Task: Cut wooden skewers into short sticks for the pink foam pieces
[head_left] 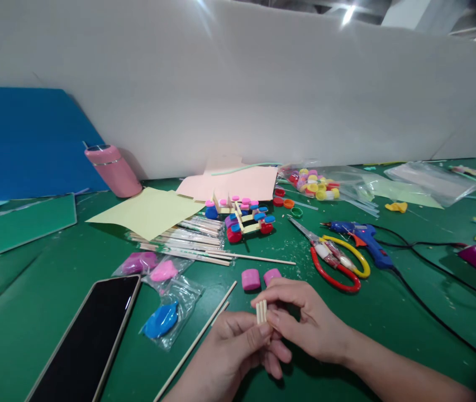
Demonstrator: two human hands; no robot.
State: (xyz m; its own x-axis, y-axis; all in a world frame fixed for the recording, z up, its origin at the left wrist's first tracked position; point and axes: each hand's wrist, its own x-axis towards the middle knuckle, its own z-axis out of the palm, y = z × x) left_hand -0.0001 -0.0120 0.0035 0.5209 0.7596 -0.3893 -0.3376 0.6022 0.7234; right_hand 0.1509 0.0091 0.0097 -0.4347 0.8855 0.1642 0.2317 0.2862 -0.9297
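Note:
Both my hands meet at the lower middle, pinching a small bundle of short wooden stick pieces (261, 311) held upright side by side. My left hand (240, 340) grips it from the left with thumb and fingers. From the right, my right hand (305, 318) pinches the same pieces. Just beyond my fingers lie two pink bottle caps, one pink cap (251, 280) in full view and another pink cap (271, 276) partly behind my right hand. A long thin wooden stick (198, 338) rests on the table left of my left hand, beside a shorter stick partly hidden by it.
Small assembled models of sticks and caps (248, 218) stand behind the hands. Scissors (336, 257) and a blue glue gun (361, 240) with a trailing cord lie right. On the left are a phone (87, 340), bagged clay (160, 319), packed sticks (187, 240) and a pink tumbler (114, 170).

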